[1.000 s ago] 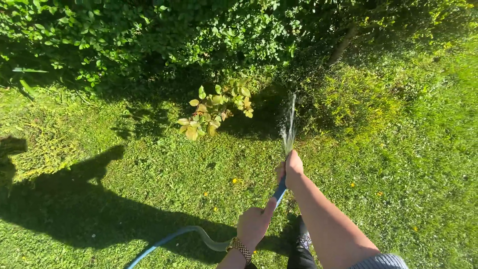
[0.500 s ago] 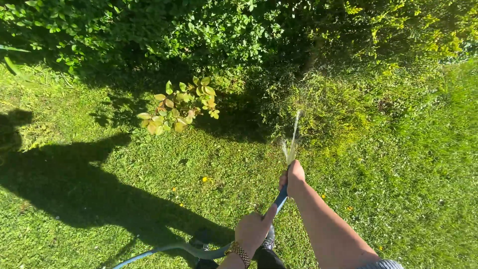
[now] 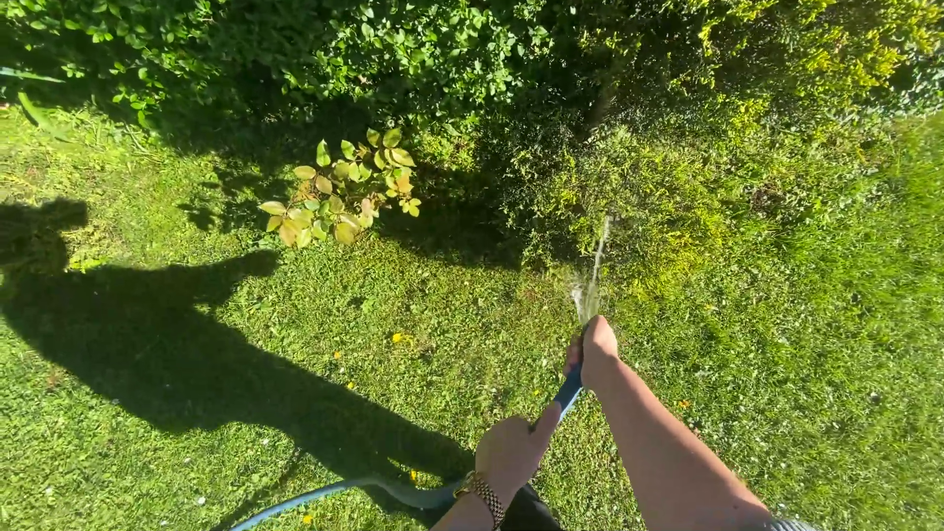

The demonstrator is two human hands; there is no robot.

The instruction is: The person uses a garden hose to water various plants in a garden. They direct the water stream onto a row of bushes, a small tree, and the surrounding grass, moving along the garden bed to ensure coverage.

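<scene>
My right hand (image 3: 594, 346) grips the front end of a blue garden hose (image 3: 567, 393), and a thin jet of water (image 3: 595, 270) sprays forward from it toward low bushes. A little farther back on the same hose, my left hand (image 3: 511, 452) is closed around it, a gold-coloured watch on its wrist. The hose trails off to the lower left across the grass (image 3: 324, 490). A small plant with yellow-green leaves (image 3: 339, 192) stands ahead to the left of the spray.
A dense green hedge (image 3: 393, 49) runs along the far side, with yellow-green shrubs (image 3: 688, 187) to the right. My long shadow (image 3: 177, 354) falls across the lawn on the left. Small yellow flowers dot the grass.
The view has shifted right, so the small plant sits farther left. My hands on the hose have dropped lower in the picture, and the spray now points slightly more to the right.
</scene>
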